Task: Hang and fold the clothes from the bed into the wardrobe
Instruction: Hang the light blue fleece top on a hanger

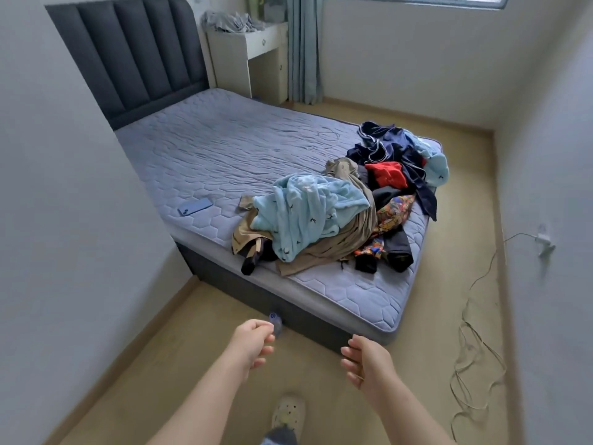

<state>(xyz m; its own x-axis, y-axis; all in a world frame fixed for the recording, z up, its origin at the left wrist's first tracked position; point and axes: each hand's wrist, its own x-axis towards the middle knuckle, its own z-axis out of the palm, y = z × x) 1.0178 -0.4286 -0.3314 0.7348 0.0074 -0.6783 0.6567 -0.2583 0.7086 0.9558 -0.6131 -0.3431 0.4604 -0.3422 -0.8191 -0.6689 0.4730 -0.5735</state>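
On the bed (224, 149), near its wall-side edge, lies a phone (195, 207). Before the bed's foot the left hand (253, 343) curls loosely; whether it pinches the small bluish tag (274, 320) is unclear. The clothes (353, 203) are heaped at the bed's foot end. The right hand (365, 361) hovers before the foot, fingers relaxed, empty.

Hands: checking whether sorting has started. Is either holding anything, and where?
Right hand is empty. Left hand curls near a small blurred bluish object; whether it holds it cannot be told.

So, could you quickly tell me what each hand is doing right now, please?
Left hand: fingers curled; cannot tell whether it pinches the small blue thing by its thumb.
Right hand: open, holding nothing.
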